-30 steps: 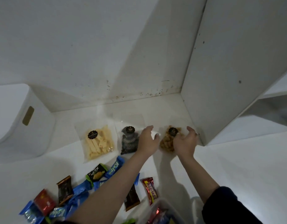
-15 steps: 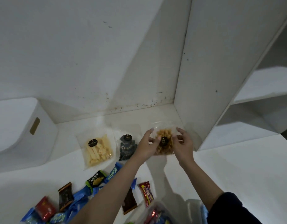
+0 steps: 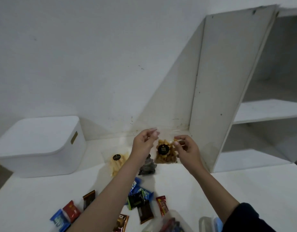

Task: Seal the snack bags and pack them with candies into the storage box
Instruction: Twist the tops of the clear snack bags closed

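Observation:
A clear snack bag of brown nuggets with a round black label hangs upright above the white table. My left hand pinches its top left corner and my right hand pinches its top right corner. Two more clear bags lie on the table behind my left forearm: one with pale yellow sticks and one with dark pieces, partly hidden. Several wrapped candies in blue, red, black and brown lie scattered at the near edge. A white lidded storage box stands at the left.
A clear plastic container with wrapped candies sits at the bottom edge, with another clear item beside it. A white shelf unit rises at the right, close to the held bag. The stained white wall runs behind the table.
Both hands have lifted the nugget bag off the table and now hold it upright by its top corners. The camera has tilted up and back.

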Available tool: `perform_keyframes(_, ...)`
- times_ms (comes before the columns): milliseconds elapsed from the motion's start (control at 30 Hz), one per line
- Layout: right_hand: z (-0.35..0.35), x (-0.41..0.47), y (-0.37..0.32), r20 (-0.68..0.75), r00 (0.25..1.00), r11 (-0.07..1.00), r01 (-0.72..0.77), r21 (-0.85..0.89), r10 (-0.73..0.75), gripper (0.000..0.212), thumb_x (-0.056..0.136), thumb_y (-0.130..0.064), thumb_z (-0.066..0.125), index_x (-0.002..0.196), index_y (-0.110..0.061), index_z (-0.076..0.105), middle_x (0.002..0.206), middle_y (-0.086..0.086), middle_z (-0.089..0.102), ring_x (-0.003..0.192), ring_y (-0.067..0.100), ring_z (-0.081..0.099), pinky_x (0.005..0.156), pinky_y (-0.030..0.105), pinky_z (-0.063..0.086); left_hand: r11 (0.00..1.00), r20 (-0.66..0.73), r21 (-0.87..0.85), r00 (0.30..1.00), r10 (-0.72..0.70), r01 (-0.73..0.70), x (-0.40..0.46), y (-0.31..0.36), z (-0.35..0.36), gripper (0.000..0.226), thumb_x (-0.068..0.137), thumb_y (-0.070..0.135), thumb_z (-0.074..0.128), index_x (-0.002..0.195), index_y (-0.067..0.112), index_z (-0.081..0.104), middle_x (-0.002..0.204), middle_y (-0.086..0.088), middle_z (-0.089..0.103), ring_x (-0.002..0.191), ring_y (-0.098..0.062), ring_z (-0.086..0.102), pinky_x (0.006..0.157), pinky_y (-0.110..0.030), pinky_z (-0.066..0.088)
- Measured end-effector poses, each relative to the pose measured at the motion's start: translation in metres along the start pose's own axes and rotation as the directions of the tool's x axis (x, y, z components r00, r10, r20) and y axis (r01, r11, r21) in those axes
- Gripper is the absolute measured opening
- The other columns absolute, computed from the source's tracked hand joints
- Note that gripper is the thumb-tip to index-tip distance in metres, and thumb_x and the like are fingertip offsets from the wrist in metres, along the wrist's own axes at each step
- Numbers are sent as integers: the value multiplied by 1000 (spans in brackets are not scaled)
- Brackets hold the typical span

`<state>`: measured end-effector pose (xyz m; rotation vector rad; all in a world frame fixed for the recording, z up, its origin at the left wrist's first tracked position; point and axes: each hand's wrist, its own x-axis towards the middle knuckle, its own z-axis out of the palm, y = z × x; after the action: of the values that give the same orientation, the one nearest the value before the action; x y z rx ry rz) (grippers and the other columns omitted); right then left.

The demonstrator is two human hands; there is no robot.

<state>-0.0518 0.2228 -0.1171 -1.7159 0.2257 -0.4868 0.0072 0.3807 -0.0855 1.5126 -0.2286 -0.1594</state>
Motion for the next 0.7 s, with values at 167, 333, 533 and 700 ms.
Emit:
perform_keyframes(167,8,-7,-29,-11,996,996,84,44,-83,14,89,-20,63,90,-34,64,86,-4,68,82,16,66,74,35,55,998,-31,-18,998,58,-59,-15,25,-14,11,91,19,59,90,23,69,84,4,74,76,-11,69,67,-25,55)
perform_keyframes(333,14,-5,-59,-29,991,975,134,176,-131,8,89,-15,63,86,-21,67,77,2,68,72,12,66,67,28,55,998,-41,-11,997,62,-62,-30,40,-23,10,91,20,59,90,21,69,80,3,74,72,-12,69,61,-21,54)
perform_keyframes(533,19,-8,-71,-15,993,963,113,246,-113,12,90,-15,62,79,-13,65,67,1,65,60,8,62,57,22,53,995,-4,-28,996,91,-91,-43,58,-33,11,92,19,59,93,22,69,79,1,74,65,-12,68,55,-21,53)
perform_keyframes(700,23,-11,-78,-26,993,948,120,296,-117,18,89,-11,63,71,-13,64,62,0,64,55,10,60,53,22,52,991,-23,5,991,132,-132,-46,65,-38,10,92,19,59,90,18,69,79,2,74,61,-12,68,52,-20,51)
